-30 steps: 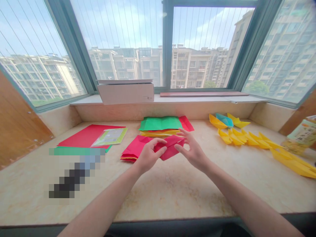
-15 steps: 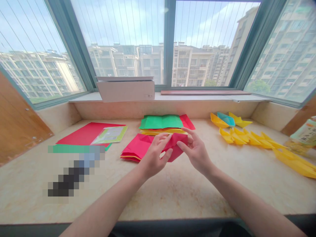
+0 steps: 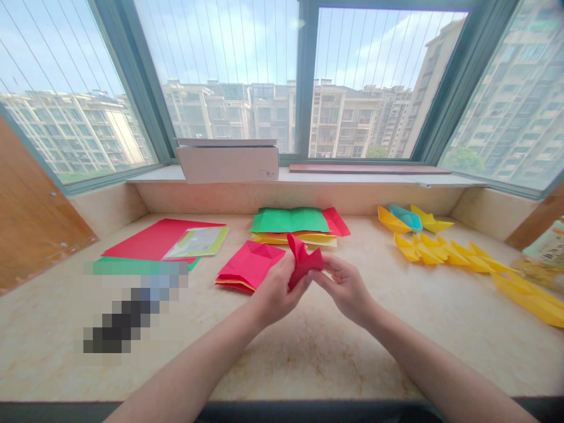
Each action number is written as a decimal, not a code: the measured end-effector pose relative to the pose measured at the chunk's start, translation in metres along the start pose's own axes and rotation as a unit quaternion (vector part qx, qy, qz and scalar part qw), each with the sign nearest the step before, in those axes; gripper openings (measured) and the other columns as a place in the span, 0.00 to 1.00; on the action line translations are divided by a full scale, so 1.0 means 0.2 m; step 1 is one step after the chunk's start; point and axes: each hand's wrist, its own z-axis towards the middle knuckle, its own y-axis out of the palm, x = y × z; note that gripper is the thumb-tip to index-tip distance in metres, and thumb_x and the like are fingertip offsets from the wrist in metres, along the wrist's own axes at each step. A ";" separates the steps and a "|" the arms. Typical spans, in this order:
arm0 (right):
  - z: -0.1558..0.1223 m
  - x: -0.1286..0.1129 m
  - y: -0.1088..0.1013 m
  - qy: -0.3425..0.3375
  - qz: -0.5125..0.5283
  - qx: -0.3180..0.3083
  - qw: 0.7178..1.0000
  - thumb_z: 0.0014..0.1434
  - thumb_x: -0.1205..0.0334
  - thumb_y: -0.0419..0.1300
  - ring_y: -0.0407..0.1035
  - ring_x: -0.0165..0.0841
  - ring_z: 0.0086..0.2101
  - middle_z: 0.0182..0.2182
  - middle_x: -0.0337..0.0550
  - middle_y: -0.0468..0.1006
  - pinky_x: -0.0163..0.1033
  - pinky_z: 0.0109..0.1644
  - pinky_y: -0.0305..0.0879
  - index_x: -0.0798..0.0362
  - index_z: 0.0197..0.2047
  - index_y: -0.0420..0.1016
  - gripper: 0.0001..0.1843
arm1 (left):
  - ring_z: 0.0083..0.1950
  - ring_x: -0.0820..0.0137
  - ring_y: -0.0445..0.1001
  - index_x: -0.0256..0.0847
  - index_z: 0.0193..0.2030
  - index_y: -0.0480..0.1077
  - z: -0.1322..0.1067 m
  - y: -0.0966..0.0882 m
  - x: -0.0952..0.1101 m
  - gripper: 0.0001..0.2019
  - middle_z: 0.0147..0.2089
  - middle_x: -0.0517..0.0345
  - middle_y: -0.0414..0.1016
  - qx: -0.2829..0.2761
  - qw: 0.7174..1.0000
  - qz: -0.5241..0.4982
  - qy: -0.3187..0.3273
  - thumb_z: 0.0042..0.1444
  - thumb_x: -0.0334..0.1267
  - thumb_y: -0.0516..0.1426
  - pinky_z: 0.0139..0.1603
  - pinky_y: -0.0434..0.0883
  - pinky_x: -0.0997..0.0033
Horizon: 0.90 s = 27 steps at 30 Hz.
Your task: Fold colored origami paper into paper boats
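Observation:
A folded piece of red paper is held up off the marble table between both hands. My left hand pinches its left lower side, fingers closed on it. My right hand grips its right side with thumb and fingers. The paper stands bunched and partly upright between them. Just left of the hands lies a pile of folded red sheets over a yellow one.
A stack of green, yellow and red sheets lies behind the hands. Red paper with a booklet is at the left. Several yellow paper boats and a blue one lie at the right. A white box sits on the sill.
The red paper went from a flat wide shape to a bunched upright one. Both hands moved closer together and slightly toward me.

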 end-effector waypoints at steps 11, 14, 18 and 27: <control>0.01 -0.02 -0.04 -0.043 -0.085 -0.020 0.995 0.64 0.58 0.60 0.72 0.36 0.38 0.35 0.42 0.79 0.47 0.50 0.69 0.46 0.43 0.81 0.08 | 0.35 0.70 0.73 0.38 0.51 0.66 -0.01 -0.01 0.03 0.10 0.35 0.57 0.75 -0.051 0.998 -0.034 0.006 0.64 0.35 0.53 0.36 0.69 0.72; 0.01 -0.03 -0.04 -0.079 -0.117 -0.015 0.990 0.64 0.58 0.61 0.71 0.38 0.45 0.43 0.45 0.76 0.47 0.53 0.68 0.45 0.42 0.82 0.08 | 0.35 0.69 0.73 0.38 0.53 0.65 -0.01 -0.02 0.02 0.12 0.34 0.57 0.75 -0.052 0.997 -0.048 0.008 0.64 0.35 0.53 0.36 0.69 0.72; 0.01 -0.04 -0.04 -0.092 -0.135 -0.001 0.987 0.62 0.59 0.63 0.68 0.40 0.51 0.55 0.48 0.70 0.48 0.56 0.66 0.46 0.40 0.83 0.06 | 0.34 0.70 0.73 0.38 0.48 0.67 -0.01 -0.02 0.01 0.08 0.31 0.58 0.74 -0.069 0.995 -0.064 0.023 0.64 0.34 0.52 0.36 0.70 0.72; 0.00 -0.03 -0.04 -0.016 -0.053 -0.018 0.998 0.61 0.57 0.64 0.73 0.39 0.42 0.40 0.43 0.81 0.48 0.50 0.69 0.48 0.42 0.78 0.07 | 0.22 0.76 0.69 0.39 0.37 0.69 -0.02 -0.02 0.04 0.12 0.28 0.60 0.72 -0.146 0.979 -0.137 -0.045 0.67 0.40 0.49 0.23 0.67 0.78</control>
